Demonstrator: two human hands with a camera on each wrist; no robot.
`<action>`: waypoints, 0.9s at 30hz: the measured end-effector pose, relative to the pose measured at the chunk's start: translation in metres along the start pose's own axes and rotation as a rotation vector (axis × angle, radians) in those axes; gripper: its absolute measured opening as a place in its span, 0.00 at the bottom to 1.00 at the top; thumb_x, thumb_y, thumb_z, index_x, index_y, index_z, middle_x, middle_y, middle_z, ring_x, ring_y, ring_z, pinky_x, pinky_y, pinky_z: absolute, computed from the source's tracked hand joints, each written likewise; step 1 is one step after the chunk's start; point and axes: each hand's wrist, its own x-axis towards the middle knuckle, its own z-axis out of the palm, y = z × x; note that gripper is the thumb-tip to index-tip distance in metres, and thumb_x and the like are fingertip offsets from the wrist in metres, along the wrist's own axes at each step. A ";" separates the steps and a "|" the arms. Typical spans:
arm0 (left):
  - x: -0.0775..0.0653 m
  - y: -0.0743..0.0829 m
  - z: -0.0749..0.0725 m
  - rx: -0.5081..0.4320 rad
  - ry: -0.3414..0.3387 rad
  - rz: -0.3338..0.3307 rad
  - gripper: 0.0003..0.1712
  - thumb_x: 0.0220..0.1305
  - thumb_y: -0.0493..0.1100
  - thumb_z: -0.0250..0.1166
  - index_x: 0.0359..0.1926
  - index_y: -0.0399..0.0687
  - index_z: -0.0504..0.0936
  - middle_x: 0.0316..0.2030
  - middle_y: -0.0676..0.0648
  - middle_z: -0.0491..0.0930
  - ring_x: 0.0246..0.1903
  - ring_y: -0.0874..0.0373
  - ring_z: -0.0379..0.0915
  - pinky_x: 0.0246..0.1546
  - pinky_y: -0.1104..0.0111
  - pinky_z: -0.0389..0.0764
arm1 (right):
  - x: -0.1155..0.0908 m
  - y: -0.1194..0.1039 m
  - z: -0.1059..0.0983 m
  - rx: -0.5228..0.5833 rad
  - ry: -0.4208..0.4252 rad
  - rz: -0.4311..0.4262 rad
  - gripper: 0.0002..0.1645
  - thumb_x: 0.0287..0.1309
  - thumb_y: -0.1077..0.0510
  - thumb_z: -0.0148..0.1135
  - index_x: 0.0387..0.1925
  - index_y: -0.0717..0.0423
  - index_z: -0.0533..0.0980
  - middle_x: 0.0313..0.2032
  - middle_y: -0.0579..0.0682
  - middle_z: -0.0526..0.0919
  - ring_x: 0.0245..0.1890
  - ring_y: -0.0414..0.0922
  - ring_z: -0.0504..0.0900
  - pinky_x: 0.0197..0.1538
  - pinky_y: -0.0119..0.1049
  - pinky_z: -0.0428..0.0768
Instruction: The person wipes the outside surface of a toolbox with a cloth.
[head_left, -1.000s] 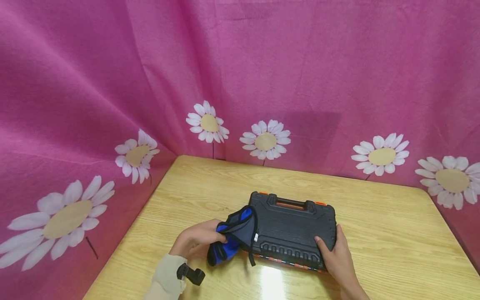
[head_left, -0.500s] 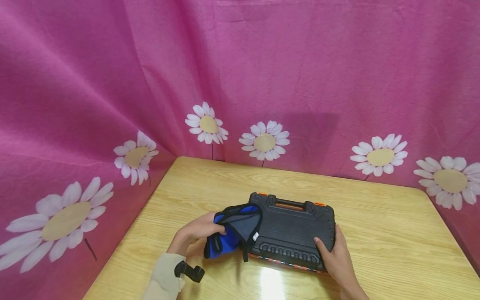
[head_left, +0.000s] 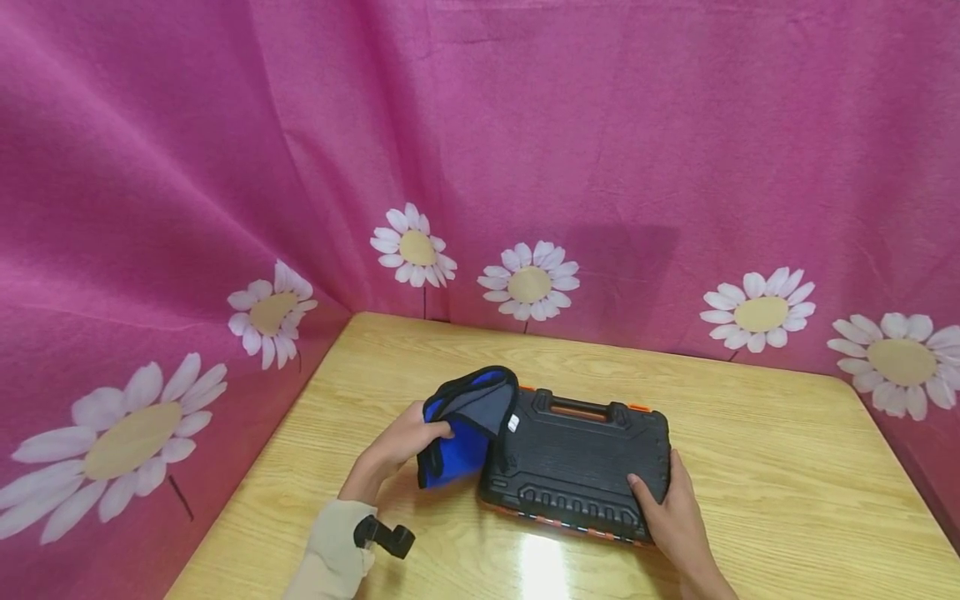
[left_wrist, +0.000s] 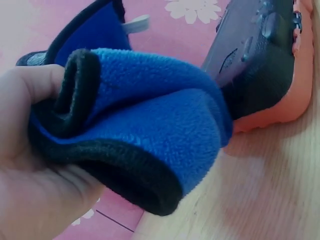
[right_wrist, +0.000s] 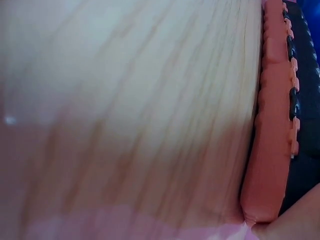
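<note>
Daisy-print pink curtain (head_left: 570,142) behind table (head_left: 765,467)

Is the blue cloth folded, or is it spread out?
Folded, loosely. The left wrist view shows the blue cloth doubled over itself in the left hand, its black edging curving back.

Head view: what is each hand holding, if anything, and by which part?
Left hand: the blue cloth, by its folded left side. Right hand: the case, by its right end.

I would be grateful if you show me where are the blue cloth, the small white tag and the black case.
Blue cloth (left_wrist: 155,117): left wrist view, on its fuzzy blue side.
White tag (head_left: 513,423): head view, on its middle.
Black case (head_left: 581,467): head view, on its upper face.
</note>
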 end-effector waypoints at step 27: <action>0.008 0.014 0.018 -0.195 -0.005 0.098 0.30 0.54 0.34 0.61 0.60 0.28 0.70 0.53 0.38 0.76 0.50 0.47 0.73 0.56 0.56 0.74 | -0.001 0.000 -0.002 0.007 0.007 0.032 0.59 0.69 0.43 0.59 0.76 0.70 0.32 0.73 0.75 0.42 0.73 0.70 0.44 0.72 0.61 0.50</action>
